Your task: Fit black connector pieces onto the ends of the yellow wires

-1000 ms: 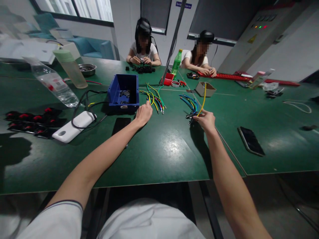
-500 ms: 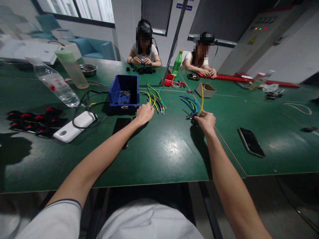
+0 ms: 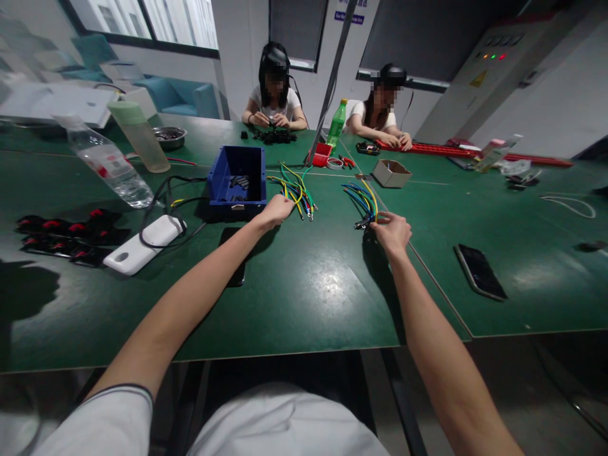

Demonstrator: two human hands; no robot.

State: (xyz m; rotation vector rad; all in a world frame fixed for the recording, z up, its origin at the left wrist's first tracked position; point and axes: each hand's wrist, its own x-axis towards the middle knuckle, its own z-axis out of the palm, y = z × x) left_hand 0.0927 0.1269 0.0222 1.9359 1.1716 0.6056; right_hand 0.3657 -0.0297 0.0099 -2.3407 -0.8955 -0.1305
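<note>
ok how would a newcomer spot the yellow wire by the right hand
On the green table, go right from the blue bin to the second wire bundle, mostly blue. The yellow wire curves along its right edge; outermost there, its near end meets the right hand.

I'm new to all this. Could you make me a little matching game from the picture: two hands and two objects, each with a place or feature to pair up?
1. Left hand
2. Right hand
3. Green bottle
4. Blue bin

A. Has a yellow cap
B. At the near end of a yellow wire
C. Has dark pieces inside
D. At the wire bunch beside the container

Pairs: 1-D, 2-B, 3-A, 4-C
</note>
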